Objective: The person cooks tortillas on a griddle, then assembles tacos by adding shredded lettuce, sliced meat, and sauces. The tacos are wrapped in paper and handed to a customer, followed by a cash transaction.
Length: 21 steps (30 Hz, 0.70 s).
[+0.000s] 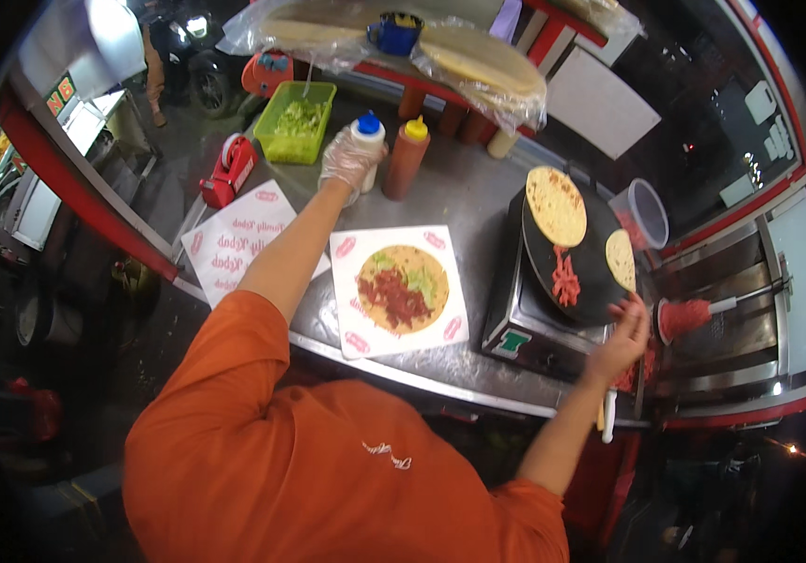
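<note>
My left hand point(353, 161), in a clear plastic glove, is wrapped round a white squeeze bottle point(370, 141) with a blue cap. A red-brown squeeze bottle point(406, 161) with a yellow cap stands just right of it. My bare right hand point(624, 340) reaches to the griddle's point(539, 258) right edge, its fingertips pinching the near end of a small flatbread point(621, 260). A larger flatbread point(556, 206) and strips of reddish meat point(565, 279) lie on the black plate. In front of me, an open flatbread point(409, 261) with shredded meat and lettuce rests on printed paper point(351, 246).
A green basket point(276, 145) of shredded lettuce and a red tape dispenser point(231, 169) stand at the back left. More printed paper point(224, 246) lies left. Bagged flatbreads point(483, 66) sit on the shelf. A meat spit point(680, 321) and a clear tub point(642, 214) are right.
</note>
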Tool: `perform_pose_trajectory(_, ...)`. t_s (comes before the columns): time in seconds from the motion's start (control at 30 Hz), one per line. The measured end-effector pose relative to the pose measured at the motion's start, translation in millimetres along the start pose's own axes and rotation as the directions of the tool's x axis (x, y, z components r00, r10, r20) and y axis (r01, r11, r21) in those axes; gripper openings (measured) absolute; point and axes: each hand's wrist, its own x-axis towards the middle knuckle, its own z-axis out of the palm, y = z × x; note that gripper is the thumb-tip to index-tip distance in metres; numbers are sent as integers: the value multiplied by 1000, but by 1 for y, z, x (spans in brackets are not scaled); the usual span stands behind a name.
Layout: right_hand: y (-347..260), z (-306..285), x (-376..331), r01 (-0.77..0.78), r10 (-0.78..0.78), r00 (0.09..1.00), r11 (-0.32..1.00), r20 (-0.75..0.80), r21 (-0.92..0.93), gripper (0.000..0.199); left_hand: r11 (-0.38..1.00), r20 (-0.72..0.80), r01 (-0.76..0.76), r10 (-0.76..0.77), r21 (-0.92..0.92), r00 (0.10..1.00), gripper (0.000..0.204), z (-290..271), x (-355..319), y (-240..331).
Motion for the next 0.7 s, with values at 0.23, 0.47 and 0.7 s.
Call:
perform_pose_trajectory(0.23, -138, 142, -162, -916, 419, 172, -266, 891, 302, 64, 841, 558, -408, 541, -355, 629, 69, -98, -178, 70)
perform_pose_trajectory(0.47, -100, 133, -114, -370, 207, 888, 852, 410, 371, 49, 942, 771, -270, 322, -201, 549, 71, -134, -253, 9)
perform_pose_trajectory(0.7, -90, 144, -128, -213, 218, 974, 783, 62, 585, 30, 881, 880, -440, 339, -174, 332, 36, -108, -270, -42)
